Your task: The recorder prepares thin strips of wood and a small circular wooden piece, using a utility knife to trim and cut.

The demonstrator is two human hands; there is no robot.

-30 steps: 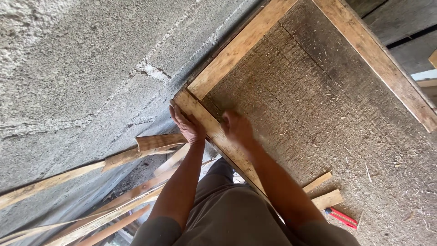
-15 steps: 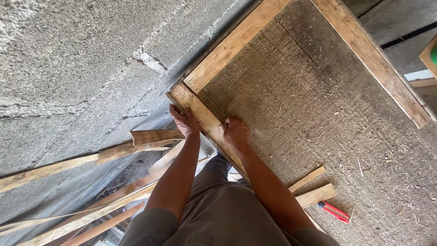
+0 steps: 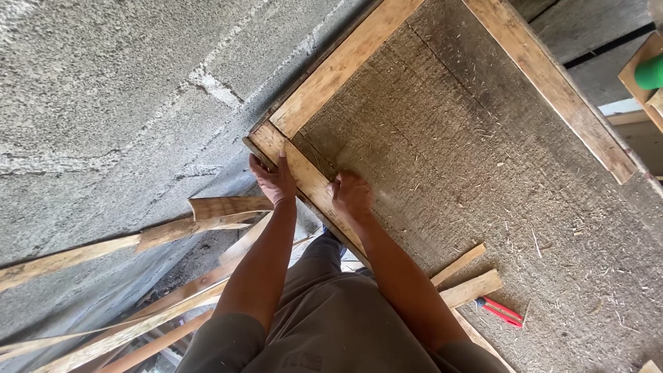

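We judge we are seating the wooden frame (image 3: 304, 169) at its corner, our left hand (image 3: 275, 181) clamped on its outer edge, our right hand (image 3: 352, 197) pressed flat inside on the fibre panel (image 3: 469, 173), which calls for steady pressure next.

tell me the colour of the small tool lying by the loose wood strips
Red with a dark tip; the tool shows best in the head view, lying on the straw-flecked board.

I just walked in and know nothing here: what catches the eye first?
Two bare hands at centre: the left hand grips the frame by its corner, the right hand presses on the coarse mat inside it. A red tool lies lower right, beside loose slats.
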